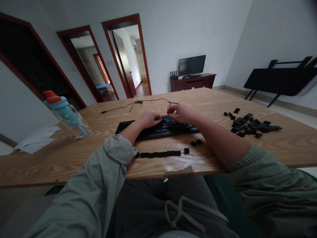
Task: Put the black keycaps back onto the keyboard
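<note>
Head view: my left hand (148,119) rests curled on the black keyboard (158,128) mid-tabletop (74,152), my right hand (178,112) pinches at its top row — what it grips I can't tell — with a row of keycaps (160,153) in front and a loose keycap pile (249,125) to the right.

Matt black plastic keyboard (158,129), grained glossy wooden table (247,152), clear plastic bottle (68,115)

Water bottle (68,114), paper (37,140), monitor (192,64)
</note>
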`<control>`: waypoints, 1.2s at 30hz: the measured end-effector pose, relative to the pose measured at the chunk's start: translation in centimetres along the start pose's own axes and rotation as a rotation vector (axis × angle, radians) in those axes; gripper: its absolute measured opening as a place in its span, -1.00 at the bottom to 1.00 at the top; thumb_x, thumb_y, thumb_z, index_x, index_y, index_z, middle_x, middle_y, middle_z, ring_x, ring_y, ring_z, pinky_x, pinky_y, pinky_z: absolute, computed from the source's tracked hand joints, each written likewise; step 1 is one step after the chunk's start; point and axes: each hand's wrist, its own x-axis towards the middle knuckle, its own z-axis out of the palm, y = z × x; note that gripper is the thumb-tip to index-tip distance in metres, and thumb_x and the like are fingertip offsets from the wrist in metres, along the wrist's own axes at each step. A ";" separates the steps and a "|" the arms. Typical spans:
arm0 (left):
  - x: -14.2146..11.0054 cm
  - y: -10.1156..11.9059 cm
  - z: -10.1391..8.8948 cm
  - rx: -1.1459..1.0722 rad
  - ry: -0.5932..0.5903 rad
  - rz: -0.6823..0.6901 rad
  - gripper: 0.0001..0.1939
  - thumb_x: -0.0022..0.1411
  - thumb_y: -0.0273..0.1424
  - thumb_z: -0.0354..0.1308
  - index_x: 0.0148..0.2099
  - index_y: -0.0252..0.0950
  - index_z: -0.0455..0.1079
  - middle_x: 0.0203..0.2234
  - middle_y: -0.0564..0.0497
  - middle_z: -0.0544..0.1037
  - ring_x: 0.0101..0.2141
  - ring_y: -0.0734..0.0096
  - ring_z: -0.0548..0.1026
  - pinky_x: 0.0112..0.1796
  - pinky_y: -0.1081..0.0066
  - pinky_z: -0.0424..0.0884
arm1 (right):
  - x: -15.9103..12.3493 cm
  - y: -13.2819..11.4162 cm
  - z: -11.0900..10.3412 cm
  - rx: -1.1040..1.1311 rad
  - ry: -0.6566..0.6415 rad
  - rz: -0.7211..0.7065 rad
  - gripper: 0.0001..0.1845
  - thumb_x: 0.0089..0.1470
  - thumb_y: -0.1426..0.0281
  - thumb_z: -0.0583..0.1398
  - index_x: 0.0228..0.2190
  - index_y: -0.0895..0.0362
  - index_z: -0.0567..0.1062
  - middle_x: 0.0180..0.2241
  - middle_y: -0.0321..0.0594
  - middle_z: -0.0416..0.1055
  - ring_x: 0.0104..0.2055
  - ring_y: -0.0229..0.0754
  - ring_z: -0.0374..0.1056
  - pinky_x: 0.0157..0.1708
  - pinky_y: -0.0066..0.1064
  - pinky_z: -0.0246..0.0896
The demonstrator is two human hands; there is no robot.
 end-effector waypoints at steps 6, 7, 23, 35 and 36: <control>0.0 0.1 0.0 0.022 0.010 0.024 -0.70 0.33 -0.30 0.08 -0.10 -0.27 0.62 -0.23 -0.10 0.67 -0.24 0.24 0.56 -0.19 0.33 0.41 | 0.0 0.3 -0.1 0.019 0.017 -0.012 -0.82 0.12 0.39 0.22 -0.24 0.10 0.61 -0.21 -0.15 0.62 -0.23 -0.09 0.47 -0.18 -0.34 0.29; 0.0 0.2 -0.1 0.020 0.004 0.038 -0.71 0.33 -0.31 0.08 -0.11 -0.27 0.62 -0.23 -0.10 0.66 -0.23 0.25 0.56 -0.18 0.33 0.41 | 0.0 0.4 -0.1 0.022 0.018 -0.014 -0.82 0.12 0.39 0.22 -0.24 0.10 0.61 -0.21 -0.15 0.62 -0.23 -0.09 0.47 -0.18 -0.34 0.29; -0.1 0.1 -0.1 -0.058 0.000 0.024 -0.76 0.26 -0.34 0.14 -0.12 -0.26 0.61 -0.24 -0.07 0.67 -0.24 0.26 0.57 -0.18 0.34 0.40 | 0.0 0.6 0.0 0.026 0.012 -0.017 -0.82 0.12 0.41 0.21 -0.24 0.11 0.60 -0.22 -0.14 0.62 -0.23 -0.10 0.48 -0.18 -0.34 0.30; 0.0 -0.2 0.2 -0.181 0.030 -0.045 -0.75 0.26 -0.36 0.17 -0.06 -0.24 0.60 -0.20 -0.02 0.68 -0.21 0.32 0.58 -0.13 0.38 0.44 | -0.1 0.5 -0.2 0.012 -0.012 -0.023 -0.81 0.12 0.41 0.20 -0.25 0.11 0.61 -0.24 -0.15 0.61 -0.25 -0.10 0.47 -0.22 -0.34 0.28; 0.0 -0.3 0.2 -0.192 0.032 -0.057 -0.74 0.26 -0.35 0.18 -0.06 -0.24 0.60 -0.20 -0.02 0.68 -0.21 0.32 0.58 -0.13 0.38 0.44 | -0.1 0.5 -0.2 0.010 -0.014 -0.023 -0.81 0.12 0.41 0.20 -0.25 0.11 0.61 -0.24 -0.15 0.61 -0.25 -0.11 0.46 -0.22 -0.35 0.28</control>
